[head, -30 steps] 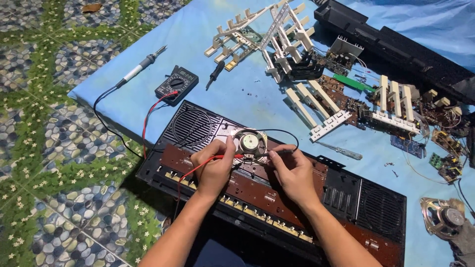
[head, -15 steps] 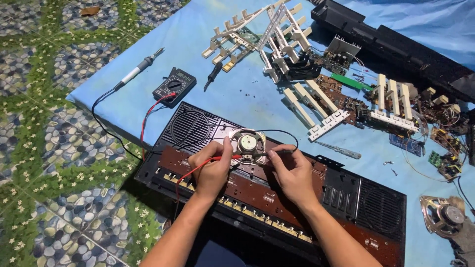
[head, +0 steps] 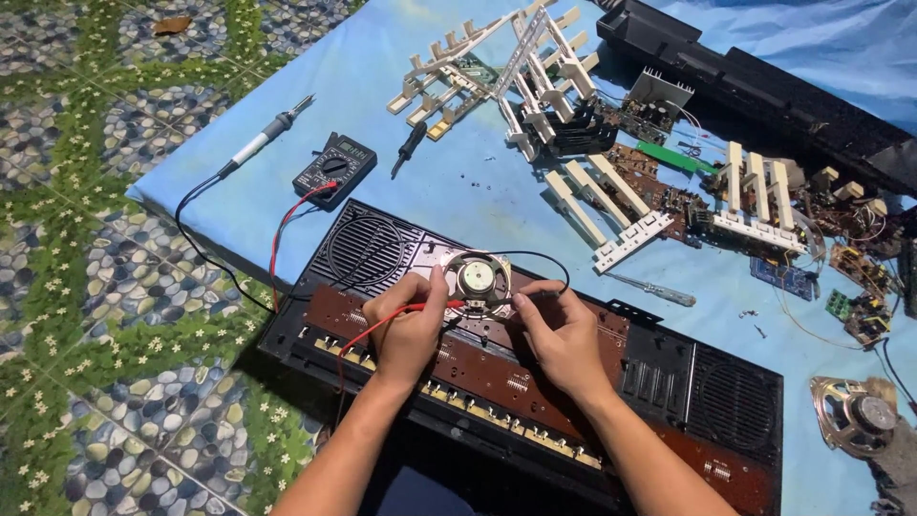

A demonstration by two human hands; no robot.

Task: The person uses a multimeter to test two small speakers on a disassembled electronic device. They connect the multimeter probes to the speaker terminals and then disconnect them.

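Observation:
A small round speaker (head: pixel 479 278) lies on top of an opened black keyboard chassis (head: pixel 669 368) with a brown circuit board (head: pixel 497 368). My left hand (head: pixel 409 323) pinches a red test probe (head: pixel 432 308) whose tip touches the speaker's left side. My right hand (head: pixel 562 330) holds a black test probe (head: pixel 528 298) at the speaker's right side. The red lead (head: pixel 287 222) runs back to a black multimeter (head: pixel 334 169) on the blue sheet.
A soldering iron (head: pixel 267 134) and a loose black probe (head: pixel 411 146) lie near the multimeter. Several white key racks (head: pixel 535 67), circuit boards (head: pixel 669 182), a screwdriver (head: pixel 659 290) and a second speaker (head: pixel 853 415) spread over the blue sheet (head: pixel 468 182). A black casing (head: pixel 764 91) lies at the back. Pebble-patterned floor at left.
Both hands stay at the small speaker with the probes; they have shifted only slightly.

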